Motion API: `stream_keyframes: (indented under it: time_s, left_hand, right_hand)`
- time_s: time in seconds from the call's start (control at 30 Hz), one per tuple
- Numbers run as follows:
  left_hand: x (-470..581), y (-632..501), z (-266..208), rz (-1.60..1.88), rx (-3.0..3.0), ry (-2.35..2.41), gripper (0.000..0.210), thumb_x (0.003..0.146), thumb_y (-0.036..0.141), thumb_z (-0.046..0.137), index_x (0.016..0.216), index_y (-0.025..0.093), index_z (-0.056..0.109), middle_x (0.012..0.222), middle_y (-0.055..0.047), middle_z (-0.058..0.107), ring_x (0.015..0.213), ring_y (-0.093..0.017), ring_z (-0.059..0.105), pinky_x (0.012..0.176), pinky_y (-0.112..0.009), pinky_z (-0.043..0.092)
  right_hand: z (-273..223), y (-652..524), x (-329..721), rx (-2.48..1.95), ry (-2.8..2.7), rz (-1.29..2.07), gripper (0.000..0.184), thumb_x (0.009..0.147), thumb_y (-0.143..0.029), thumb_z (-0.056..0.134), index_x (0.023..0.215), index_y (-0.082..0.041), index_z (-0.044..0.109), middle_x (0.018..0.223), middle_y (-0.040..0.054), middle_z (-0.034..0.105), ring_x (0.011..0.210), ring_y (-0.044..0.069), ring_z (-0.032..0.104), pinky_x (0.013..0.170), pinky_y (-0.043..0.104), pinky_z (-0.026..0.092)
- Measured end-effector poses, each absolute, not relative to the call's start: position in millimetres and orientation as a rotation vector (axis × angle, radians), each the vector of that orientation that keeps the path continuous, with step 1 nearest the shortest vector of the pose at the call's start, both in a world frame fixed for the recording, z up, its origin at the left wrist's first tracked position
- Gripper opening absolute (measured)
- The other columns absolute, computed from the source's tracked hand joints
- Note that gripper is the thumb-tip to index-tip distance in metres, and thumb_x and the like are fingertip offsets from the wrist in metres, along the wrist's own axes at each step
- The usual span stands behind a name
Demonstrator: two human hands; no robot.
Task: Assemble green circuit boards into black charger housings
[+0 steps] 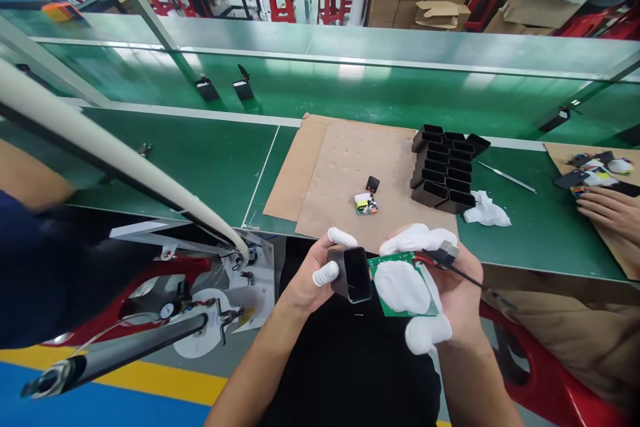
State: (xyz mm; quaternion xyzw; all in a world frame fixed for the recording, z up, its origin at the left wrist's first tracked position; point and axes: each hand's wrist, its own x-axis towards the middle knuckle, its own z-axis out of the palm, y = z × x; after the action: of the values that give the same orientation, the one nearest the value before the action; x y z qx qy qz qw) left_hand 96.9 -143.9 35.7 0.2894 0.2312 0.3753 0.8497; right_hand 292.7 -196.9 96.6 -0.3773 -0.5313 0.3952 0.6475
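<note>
My left hand (320, 273), with white finger cots on its fingertips, is closed round a black plastic case (356, 275) whose open end faces right. In my right hand (450, 293), also wearing finger cots, is a green circuit board (393, 307) with a white putty-like lump (404, 287) on its face. A black cable with a metal connector (445, 253) hangs off the board across the right fingers. Board and case are side by side, edges close together; whether they touch I cannot tell. A small populated circuit board (366, 204) with a black square piece (373, 184) lies on the cardboard ahead.
Several black cases (445, 170) stand grouped on the cardboard sheet (345, 153). Tweezers (507, 177) and crumpled white tissue (486, 209) lie right of them. A co-worker's hand (610, 210) works at far right. Black units (243, 88) sit on the green conveyor behind. A pale pole (150, 160) crosses at left.
</note>
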Motion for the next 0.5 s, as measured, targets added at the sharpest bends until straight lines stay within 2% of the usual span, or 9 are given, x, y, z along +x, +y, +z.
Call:
stream_keyframes:
  time_s: [0.2, 0.5]
  left_hand:
    - [104, -143, 32, 0.779, 0.663, 0.490, 0.062, 0.069, 0.059, 0.098, 0.112, 0.023, 0.071, 0.102, -0.005, 0.071, 0.089, -0.023, 0.072, 0.080, -0.030, 0.058]
    - [110, -143, 39, 0.760, 0.673, 0.484, 0.063, 0.067, 0.062, 0.098, 0.110, 0.023, 0.073, 0.099, -0.005, 0.072, 0.090, -0.025, 0.073, 0.080, -0.031, 0.057]
  right_hand:
    - [98, -194, 292, -0.918, -1.312, 0.829, 0.074, 0.058, -0.048, 0.108, 0.121, -0.029, 0.074, 0.106, 0.0086, 0.077, 0.097, 0.033, 0.075, 0.079, 0.049, 0.067]
    - [109, -193, 288, -0.959, -1.399, 0.763, 0.067, 0.062, -0.047, 0.107, 0.120, -0.032, 0.076, 0.107, 0.0076, 0.078, 0.095, 0.032, 0.077, 0.074, 0.045, 0.065]
